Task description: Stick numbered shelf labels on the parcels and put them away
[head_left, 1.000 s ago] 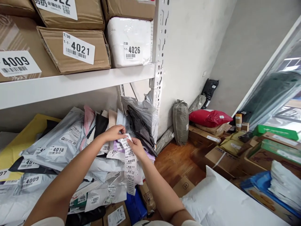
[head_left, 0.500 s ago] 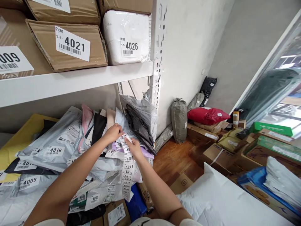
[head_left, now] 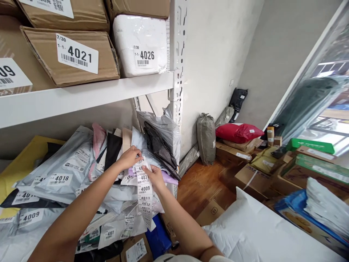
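A long strip of numbered barcode labels hangs down in front of the lower shelf. My left hand pinches the top label of the strip. My right hand pinches the strip just below, thumb on a label. Behind both hands lies a heap of grey, white, pink and black mailer bags carrying number stickers such as 4018 and 4009. A purple bag sits under my right hand.
The white shelf board above holds cardboard boxes labelled 4021 and a white parcel 4026. A perforated shelf post stands at the right. Boxes, a red bag and a grey sack crowd the wooden floor; a white parcel lies near.
My hands and the label strip have shifted slightly left and down in view as my head turned. My right hand has slid a little along the strip; both still pinch it.
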